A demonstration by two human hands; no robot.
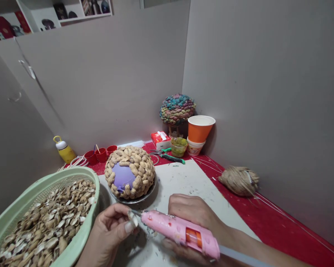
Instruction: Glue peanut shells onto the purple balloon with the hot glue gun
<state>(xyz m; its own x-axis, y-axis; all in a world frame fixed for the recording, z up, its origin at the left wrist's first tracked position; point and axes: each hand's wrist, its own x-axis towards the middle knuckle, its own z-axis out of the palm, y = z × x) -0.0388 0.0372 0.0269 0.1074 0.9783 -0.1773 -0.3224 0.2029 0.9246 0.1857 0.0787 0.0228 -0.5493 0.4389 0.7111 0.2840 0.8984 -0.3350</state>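
Note:
My left hand (111, 230) pinches a peanut shell (133, 218), its pale hollow side showing. A pink hot glue gun (172, 228) is gripped in my right hand (195, 213), and its metal nozzle meets or nearly meets the shell. From the back of the gun sticks a translucent glue stick (239, 256). Just beyond my hands, a balloon (123, 175), purple and mostly covered with peanut shells (141, 163), rests in a shallow metal dish (136, 201). Left of my left hand stands a green basket (96, 193) full of loose shell halves (50, 226).
Behind the balloon are pliers (172, 159), red cups (101, 155), a tissue pack (160, 140) and a plastic bowl (179, 147). Paper cups (200, 129) and a colourful shell-covered ball (177, 108) stand in the corner. Twine (239, 180) lies right; a yellow bottle (65, 151), left.

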